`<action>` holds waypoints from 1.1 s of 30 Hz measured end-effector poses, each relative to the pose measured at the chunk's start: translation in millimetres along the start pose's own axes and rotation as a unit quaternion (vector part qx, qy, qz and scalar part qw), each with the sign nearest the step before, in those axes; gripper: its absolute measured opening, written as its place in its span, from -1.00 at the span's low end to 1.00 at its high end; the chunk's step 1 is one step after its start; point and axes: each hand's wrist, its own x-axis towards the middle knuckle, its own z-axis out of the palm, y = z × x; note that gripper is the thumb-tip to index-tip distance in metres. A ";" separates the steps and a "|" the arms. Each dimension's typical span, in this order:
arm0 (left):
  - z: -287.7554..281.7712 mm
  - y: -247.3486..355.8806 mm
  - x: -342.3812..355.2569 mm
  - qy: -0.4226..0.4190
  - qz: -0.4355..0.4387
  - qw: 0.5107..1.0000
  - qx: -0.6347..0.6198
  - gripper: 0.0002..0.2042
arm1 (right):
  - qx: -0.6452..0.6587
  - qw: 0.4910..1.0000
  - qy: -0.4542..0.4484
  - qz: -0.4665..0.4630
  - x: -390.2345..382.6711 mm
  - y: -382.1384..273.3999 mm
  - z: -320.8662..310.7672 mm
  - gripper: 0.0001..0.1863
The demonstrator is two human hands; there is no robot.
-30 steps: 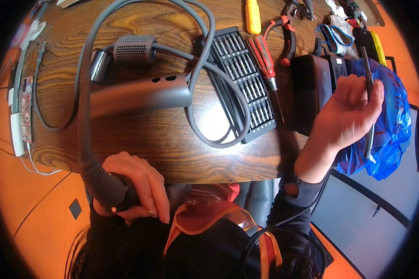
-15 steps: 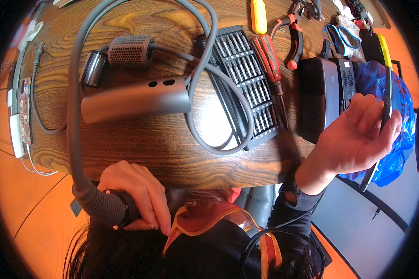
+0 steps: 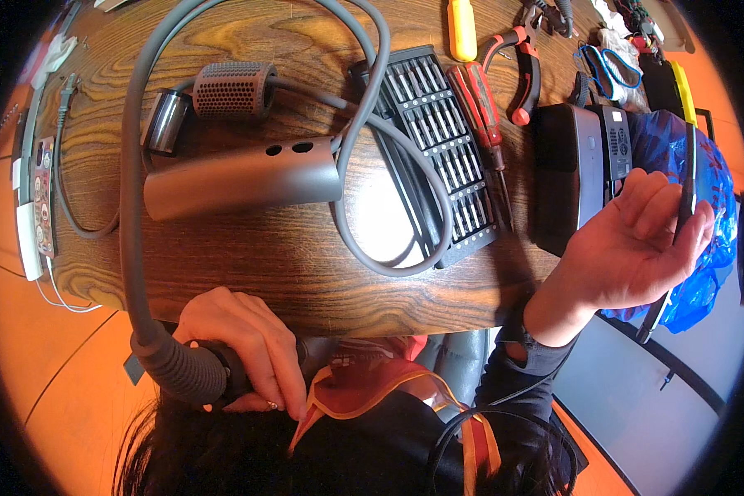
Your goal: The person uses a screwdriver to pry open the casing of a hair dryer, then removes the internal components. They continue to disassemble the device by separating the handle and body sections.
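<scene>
- Bit case (image 3: 474,240), black and filled with rows of bits, lies on the wooden table (image 3: 264,256) and serves as the landmark.
- Left hand (image 3: 244,343), left of the case and past the table's near edge, is wrapped around a dark handle (image 3: 234,370); a ribbed sleeve (image 3: 188,372) leads from it into a grey cord (image 3: 131,190).
- Right hand (image 3: 636,231), right of the case and toward the wearer, pinches a slim dark tool (image 3: 689,161) between thumb and fingers, in front of a blue bag (image 3: 709,269); whether tool and bag touch, I cannot tell.
- The hands are well apart, and the tool is clear of the handle.
- Left of the case, a tubular casing (image 3: 244,183) lies near a perforated cylinder (image 3: 233,89).
- For good control, I would brace the handle against the palm and leave slack in the cord, since its loop crosses the case and could drag on it.
- The pinch looks light; a grip nearer the working end would likely steady the tool, with its line angled away from the left fingers.
</scene>
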 end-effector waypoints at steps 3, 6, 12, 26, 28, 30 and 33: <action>-1.1 -0.8 -0.2 -0.006 0.002 1.000 -0.005 -0.82 | -0.006 1.000 0.003 -0.001 -0.4 -0.2 0.2 -0.78; -0.8 -1.3 -0.6 -0.003 0.006 1.000 0.002 -0.82 | -0.009 1.000 0.004 0.000 -0.5 -0.4 0.2 -0.79; 1.6 -1.5 -0.2 0.007 0.008 1.000 0.010 -0.86 | 0.021 1.000 0.005 0.018 -1.1 -1.2 -1.6 -0.81; -1.5 -4.8 -1.1 -0.017 0.031 0.999 0.003 -0.76 | 0.035 0.999 -0.031 -0.004 0.8 3.4 -7.7 -0.89; -1.4 -6.3 -1.9 -0.018 0.040 0.999 0.002 -0.72 | 0.023 1.000 0.012 0.013 -2.3 3.3 -4.2 -0.85; -1.7 -6.8 -2.8 -0.017 0.041 0.999 -0.008 -0.72 | 0.019 1.000 0.023 0.004 -4.0 3.9 0.5 -0.82; -2.7 -8.9 -2.2 -0.021 0.041 0.999 -0.020 -0.70 | -0.064 0.991 -0.112 0.034 -10.5 3.9 9.5 -0.67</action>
